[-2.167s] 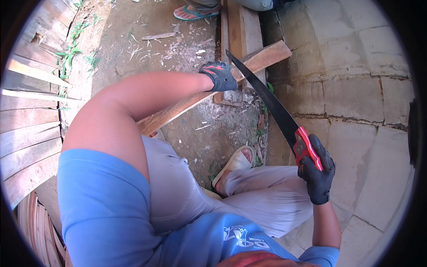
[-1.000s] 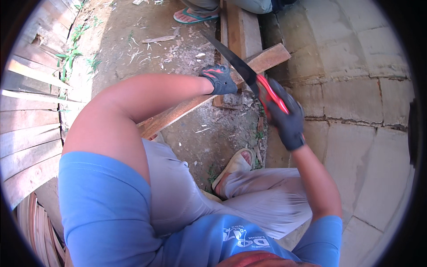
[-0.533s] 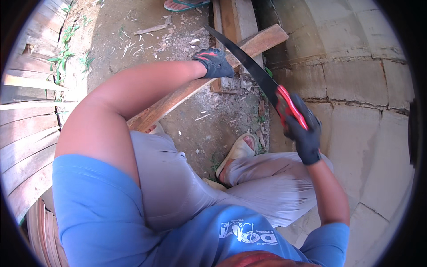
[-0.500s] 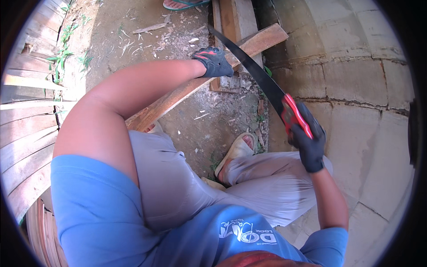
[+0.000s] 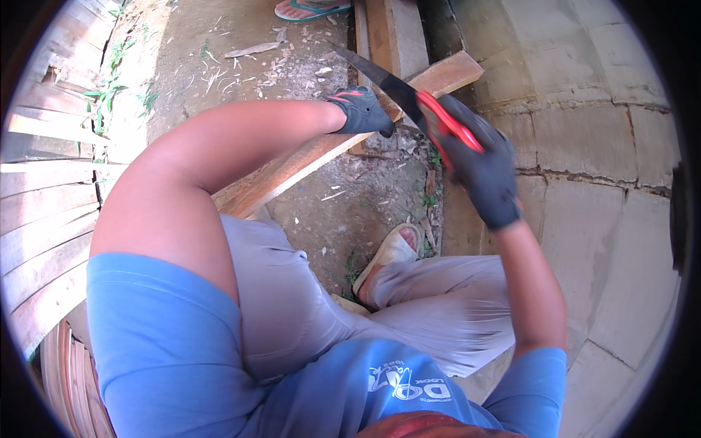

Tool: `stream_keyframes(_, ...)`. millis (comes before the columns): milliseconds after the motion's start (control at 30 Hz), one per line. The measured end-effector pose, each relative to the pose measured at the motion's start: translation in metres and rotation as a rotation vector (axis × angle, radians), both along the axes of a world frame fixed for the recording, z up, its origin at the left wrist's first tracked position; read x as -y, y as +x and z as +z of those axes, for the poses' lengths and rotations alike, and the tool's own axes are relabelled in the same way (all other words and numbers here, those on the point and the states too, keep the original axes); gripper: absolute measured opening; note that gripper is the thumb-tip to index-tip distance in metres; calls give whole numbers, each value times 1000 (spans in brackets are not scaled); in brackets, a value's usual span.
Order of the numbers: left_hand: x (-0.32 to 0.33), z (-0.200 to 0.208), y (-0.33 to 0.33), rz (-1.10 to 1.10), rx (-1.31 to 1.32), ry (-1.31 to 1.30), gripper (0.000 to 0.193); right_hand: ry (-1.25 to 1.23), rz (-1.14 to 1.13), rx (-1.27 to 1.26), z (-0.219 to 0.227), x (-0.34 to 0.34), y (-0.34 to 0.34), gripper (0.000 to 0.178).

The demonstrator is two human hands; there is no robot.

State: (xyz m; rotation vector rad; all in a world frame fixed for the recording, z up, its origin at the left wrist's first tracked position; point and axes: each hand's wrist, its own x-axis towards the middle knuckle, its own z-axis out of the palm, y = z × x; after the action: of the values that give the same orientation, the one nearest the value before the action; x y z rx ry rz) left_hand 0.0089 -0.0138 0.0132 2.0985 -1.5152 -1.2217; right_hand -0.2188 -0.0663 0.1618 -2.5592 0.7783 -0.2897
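A handsaw with a dark blade and a red-and-black handle is in my right hand, which wears a dark glove and is closed round the handle. Its blade slants up and left across a wooden plank; whether the teeth touch the wood I cannot tell. My left hand, in a dark glove with red marks, grips the plank just left of the blade. The plank runs diagonally from beside my left leg to the upper right, crossing over a thick wooden beam.
A concrete block wall rises at the right. Weathered boards line the left side. Wood chips and a splinter lie on the dirt ground. Another person's sandalled foot stands at the top. My own sandalled foot is below the plank.
My right hand has moved up and left, pushing the saw forward, so its handle is now close to the plank. My left hand stays on the plank, nearly unmoved.
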Motion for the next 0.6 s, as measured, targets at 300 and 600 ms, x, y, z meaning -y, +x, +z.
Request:
stream_keyframes(300, 6, -17, 14, -207, -29, -98, 50, -116, 108, 105, -52, 26, 23, 43)
stream_keyframes(600, 7, -3, 20, -133, -124, -12, 71, -68, -94, -158, 78, -50, -113, 48)
